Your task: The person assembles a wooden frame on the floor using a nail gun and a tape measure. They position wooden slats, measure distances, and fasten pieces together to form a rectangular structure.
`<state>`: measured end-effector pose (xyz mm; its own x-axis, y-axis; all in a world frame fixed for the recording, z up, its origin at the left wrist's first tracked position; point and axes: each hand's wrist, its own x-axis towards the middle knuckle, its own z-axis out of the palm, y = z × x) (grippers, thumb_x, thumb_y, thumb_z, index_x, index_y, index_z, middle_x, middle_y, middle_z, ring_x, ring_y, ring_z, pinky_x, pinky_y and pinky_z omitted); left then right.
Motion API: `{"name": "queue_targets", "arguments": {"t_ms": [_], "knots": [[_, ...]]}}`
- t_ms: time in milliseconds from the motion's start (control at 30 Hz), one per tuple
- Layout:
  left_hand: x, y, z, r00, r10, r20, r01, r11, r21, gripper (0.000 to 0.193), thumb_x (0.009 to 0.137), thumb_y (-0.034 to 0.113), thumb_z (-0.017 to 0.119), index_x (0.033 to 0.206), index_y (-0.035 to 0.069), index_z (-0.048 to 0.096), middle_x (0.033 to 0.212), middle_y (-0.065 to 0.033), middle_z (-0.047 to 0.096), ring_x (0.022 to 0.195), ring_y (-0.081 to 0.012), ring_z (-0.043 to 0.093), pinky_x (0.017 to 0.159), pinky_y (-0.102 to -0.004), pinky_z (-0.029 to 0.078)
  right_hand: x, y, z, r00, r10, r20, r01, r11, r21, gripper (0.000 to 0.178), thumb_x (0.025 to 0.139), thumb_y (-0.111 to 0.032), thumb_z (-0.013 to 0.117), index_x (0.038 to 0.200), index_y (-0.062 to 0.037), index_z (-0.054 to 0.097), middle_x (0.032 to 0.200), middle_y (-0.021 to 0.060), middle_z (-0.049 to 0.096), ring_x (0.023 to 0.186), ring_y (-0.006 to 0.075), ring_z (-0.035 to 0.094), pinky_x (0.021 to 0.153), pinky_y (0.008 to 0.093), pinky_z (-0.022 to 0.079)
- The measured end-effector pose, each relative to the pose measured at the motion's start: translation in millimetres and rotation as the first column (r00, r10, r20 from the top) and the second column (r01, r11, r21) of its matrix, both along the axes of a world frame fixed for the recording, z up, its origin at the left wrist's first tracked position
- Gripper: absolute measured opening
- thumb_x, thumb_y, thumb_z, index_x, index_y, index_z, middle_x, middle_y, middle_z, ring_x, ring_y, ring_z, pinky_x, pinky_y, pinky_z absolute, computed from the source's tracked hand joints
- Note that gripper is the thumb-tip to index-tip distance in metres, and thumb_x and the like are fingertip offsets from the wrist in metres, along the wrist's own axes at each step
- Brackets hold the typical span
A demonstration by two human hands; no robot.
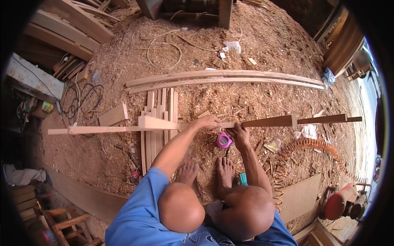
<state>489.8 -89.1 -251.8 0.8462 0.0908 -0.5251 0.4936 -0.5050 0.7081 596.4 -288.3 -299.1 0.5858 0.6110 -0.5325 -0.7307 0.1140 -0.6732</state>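
Observation:
A long assembly of joined wooden pieces [271, 121] stretches left to right in front of me, with thicker blocks on both sides of its middle. My left hand [207, 121] is closed over its middle part. Close beside it, my right hand [239, 134] grips the near edge, fingers curled against the wood and partly hidden. Just below the hands lies a round pink device [223, 140] with a grey face and a dark strap. Under the assembly's left half, several pale wooden strips [154, 149] lie side by side, pointing away from me.
Wood shavings [197, 98] cover the floor. Two long strips [230, 77] lie across it farther off. A coiled orange air hose [312, 143] curves at right. Boards [65, 30] are stacked far left; a wooden wedge [114, 115] and cables [88, 98] lie nearer. My bare feet [225, 170] are between.

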Motion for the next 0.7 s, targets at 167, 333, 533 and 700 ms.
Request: {"name": "queue_targets", "arguments": {"t_ms": [167,333,533,700], "knots": [[15,0,3,0.994,0.099,-0.046,-0.099,0.995,0.011,0.030,0.096,0.033,0.060,0.118,0.018,0.075,0.088,-0.0102,0.073,0.083,-0.0226,0.068,0.077,-0.0415,0.052,24,13,-11,0.998,0.054,-0.019,-0.054,0.998,-0.028,0.029,0.104,-0.023,0.055,0.118,0.0021,0.049,0.118,0.0232,0.061,0.108,0.0406,0.066,0.087,0.0470,0.062],[15,1,-8,0.992,0.126,0.025,-0.128,0.984,0.120,0.033,0.095,0.036,0.063,0.124,0.025,0.072,0.105,-0.0140,0.075,0.094,-0.0274,0.071,0.084,-0.0437,0.055,33,18,-16,0.998,0.028,-0.060,-0.036,0.990,-0.134,0.033,0.103,-0.022,0.056,0.120,0.0051,0.046,0.111,0.0216,0.061,0.103,0.0406,0.067,0.078,0.0491,0.062],[-29,-37,-14,0.745,0.061,0.664,-0.406,0.832,0.379,0.019,0.093,0.011,0.063,0.107,0.013,0.076,0.108,-0.0084,0.074,0.110,-0.0253,0.064,0.106,-0.0483,0.043,21,22,-8,0.995,-0.064,-0.079,0.055,0.993,-0.109,0.030,0.104,-0.021,0.055,0.117,0.0045,0.046,0.105,0.0232,0.061,0.093,0.0371,0.069,0.075,0.0466,0.062],[-152,-85,1,0.424,0.340,0.840,-0.614,0.789,-0.009,0.019,0.087,0.002,0.069,0.105,0.006,0.075,0.097,-0.0096,0.075,0.086,-0.0226,0.071,0.079,-0.0360,0.057,18,17,-5,0.998,-0.037,-0.045,0.032,0.994,-0.108,0.035,0.103,-0.025,0.057,0.116,0.0060,0.046,0.111,0.0288,0.062,0.088,0.0377,0.071,0.062,0.0408,0.059]]}}
